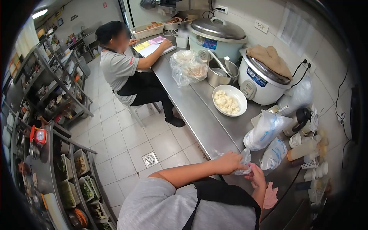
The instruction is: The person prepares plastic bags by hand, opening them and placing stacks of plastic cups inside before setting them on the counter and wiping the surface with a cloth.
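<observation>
Over the near end of the steel table, both my hands are on a thin clear plastic bag (245,157). My left hand (232,162) closes on the bag from the left, its fingers curled. My right hand (255,175) pinches the plastic from the lower right. Just beyond my hands stand a bundle of clear plastic with blue print (266,129) and a smaller printed bundle (274,154). A white bowl of cooked rice (227,102) sits farther up the table. Beside my right wrist lies a pink cloth (270,194).
A steel pot (222,74) with utensils, a filled plastic bag (188,68) and two large rice cookers (262,76) line the steel table (199,111). Sauce bottles (301,152) stand at right. A seated person (119,65) handles papers at the far end. Shelves (53,65) stand left.
</observation>
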Demonstrator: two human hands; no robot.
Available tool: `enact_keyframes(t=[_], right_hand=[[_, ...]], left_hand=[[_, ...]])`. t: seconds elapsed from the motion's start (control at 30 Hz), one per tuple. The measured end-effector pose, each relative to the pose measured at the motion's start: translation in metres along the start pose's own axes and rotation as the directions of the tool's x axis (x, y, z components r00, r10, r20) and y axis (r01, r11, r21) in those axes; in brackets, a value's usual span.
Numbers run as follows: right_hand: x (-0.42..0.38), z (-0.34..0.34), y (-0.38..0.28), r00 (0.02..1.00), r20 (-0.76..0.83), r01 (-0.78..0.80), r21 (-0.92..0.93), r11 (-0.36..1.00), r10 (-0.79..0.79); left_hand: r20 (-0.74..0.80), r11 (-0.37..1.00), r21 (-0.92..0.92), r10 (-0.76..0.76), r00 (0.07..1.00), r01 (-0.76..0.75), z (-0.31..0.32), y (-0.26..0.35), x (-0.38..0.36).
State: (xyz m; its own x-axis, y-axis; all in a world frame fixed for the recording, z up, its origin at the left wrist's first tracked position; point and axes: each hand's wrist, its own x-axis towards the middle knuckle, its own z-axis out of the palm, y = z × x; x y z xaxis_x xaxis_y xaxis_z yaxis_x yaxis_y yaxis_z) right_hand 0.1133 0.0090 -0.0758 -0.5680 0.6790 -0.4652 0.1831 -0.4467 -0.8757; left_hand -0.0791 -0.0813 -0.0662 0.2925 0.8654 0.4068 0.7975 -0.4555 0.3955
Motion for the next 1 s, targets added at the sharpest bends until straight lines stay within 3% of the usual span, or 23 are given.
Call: enact_keyframes(t=[0.13, 0.23, 0.33, 0.43, 0.47, 0.53, 0.63, 0.8, 0.9, 1.0], right_hand=[[0.001, 0.000, 0.001, 0.995, 0.065, -0.079, 0.144, 0.986, 0.071], [0.003, 0.005, -0.005, 0.994, 0.043, -0.100, 0.049, 0.994, 0.098], [0.007, 0.012, -0.008, 0.994, 0.096, -0.028, -0.178, 0.984, 0.046], [0.007, 0.018, -0.006, 0.987, 0.159, 0.025, -0.007, 1.000, -0.023], [0.012, 0.016, -0.002, 0.987, 0.159, 0.026, -0.037, 0.999, -0.020], [0.019, 0.012, 0.011, 0.988, 0.157, 0.022, -0.092, 0.996, -0.007], [0.017, 0.015, 0.011, 0.995, 0.022, 0.095, -0.147, 0.985, -0.092], [0.011, 0.018, 0.002, 0.983, -0.001, 0.185, -0.082, 0.979, -0.185], [0.020, 0.011, 0.002, 0.917, -0.056, 0.387, -0.110, 0.915, -0.395], [0.012, 0.015, -0.016, 0.841, -0.076, 0.493, -0.304, 0.816, -0.536]], left_hand=[[0.066, 0.998, 0.057, -0.011, 0.998, 0.007, -0.005, 0.002, -0.004], [0.045, 0.995, 0.096, 0.006, 0.999, -0.010, -0.005, 0.003, -0.006], [-0.010, 0.992, 0.123, -0.029, 1.000, 0.030, -0.008, 0.003, -0.005], [-0.068, 0.987, 0.135, -0.083, 0.994, 0.091, -0.013, -0.002, -0.004], [-0.079, 0.984, 0.136, -0.105, 0.991, 0.115, -0.015, -0.004, -0.005], [-0.078, 0.978, 0.114, -0.164, 0.983, 0.172, -0.017, -0.008, -0.009], [-0.101, 0.957, 0.069, -0.274, 0.956, 0.282, -0.021, -0.021, -0.012], [-0.116, 0.927, -0.134, -0.366, 0.923, 0.351, -0.029, -0.026, -0.010], [-0.610, 0.899, 0.041, -0.324, 0.723, 0.437, -0.040, -0.004, 0.003], [-0.494, 0.955, -0.094, -0.289, 0.820, 0.280, -0.039, 0.014, 0.010]])
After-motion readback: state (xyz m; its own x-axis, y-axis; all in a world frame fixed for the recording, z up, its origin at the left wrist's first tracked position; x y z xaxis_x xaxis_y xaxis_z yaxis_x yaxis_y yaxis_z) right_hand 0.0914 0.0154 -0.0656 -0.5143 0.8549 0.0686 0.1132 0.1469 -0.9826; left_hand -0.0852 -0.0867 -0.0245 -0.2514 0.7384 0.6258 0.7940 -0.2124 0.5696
